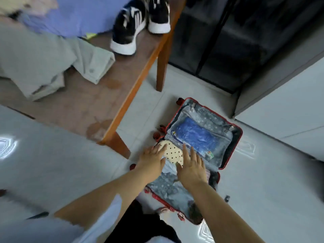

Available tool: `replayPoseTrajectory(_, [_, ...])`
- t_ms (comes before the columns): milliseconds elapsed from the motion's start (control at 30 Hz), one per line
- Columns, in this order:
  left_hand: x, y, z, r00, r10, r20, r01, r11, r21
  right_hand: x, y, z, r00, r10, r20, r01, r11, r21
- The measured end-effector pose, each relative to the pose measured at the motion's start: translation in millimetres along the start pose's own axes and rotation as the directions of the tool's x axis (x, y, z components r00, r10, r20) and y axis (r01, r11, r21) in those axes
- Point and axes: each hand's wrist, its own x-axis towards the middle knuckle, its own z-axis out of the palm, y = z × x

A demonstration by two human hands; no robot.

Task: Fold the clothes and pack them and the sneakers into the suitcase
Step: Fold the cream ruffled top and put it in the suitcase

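Folded cream polka-dot garment (173, 153) lying in the near half of the open red suitcase (201, 114), close to the hinge and on top of a pale blue piece of clothing (168, 168). Left hand (152, 159) laid flat on the garment's left edge, fingers straight and spread, gripping nothing. Right hand (191, 166) flat beside it, thumb on the garment's near edge, fingers stretched toward the hinge, likewise holding nothing. Bare arms (108, 193) reaching in from the bottom of the view.

Suitcase spread flat on the pale tiled floor (263, 181), both halves lined in grey dotted fabric. In the far half, a crinkled blue plastic bag (196, 135). Small red wheels (179, 101) showing along the suitcase's left side.

Not yet packed: a pair of black-and-white sneakers (129, 27), side by side at the far corner of the wooden table (98, 99), which stands just left of the suitcase. Also on the table, a rumpled grey-green garment (43, 62) sprawled across the left part and a lavender garment (75, 14) behind it, both unfolded and somewhat blurred. Faint darker stains (112, 84) on the tabletop near its right edge.

Beyond the suitcase, a dark cabinet (228, 41) at the back. To the right, a pale grey panel (284, 106) rising from the floor.
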Motion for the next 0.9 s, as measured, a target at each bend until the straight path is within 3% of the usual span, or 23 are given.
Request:
replayPoseTrajectory(200, [-71, -6, -84, 0.989, 0.023, -0.149, -0.045, 0.988, -0.149, -63, -61, -58, 0.983, -0.106, -0.15, 0.085, 0.987, -0.138])
replayPoseTrajectory(400, [-118, -79, -131, 0.958, 0.088, -0.271, -0.113, 0.991, -0.078, -83, -146, -56, 0.973, -0.085, -0.214, 0.065, 0.993, -0.099])
replayPoseTrajectory(667, [-168, -247, -189, 0.918, -0.071, -0.391, 0.043, 0.996, -0.08, -78, -287, -39, 0.943, -0.136, -0.305, 0.133, 0.991, -0.034])
replayPoseTrajectory(900, [-175, -304, -211, 0.918, -0.113, -0.38, 0.083, 0.992, -0.093, -69, -350, -50, 0.919, -0.147, -0.366, 0.155, 0.988, -0.01])
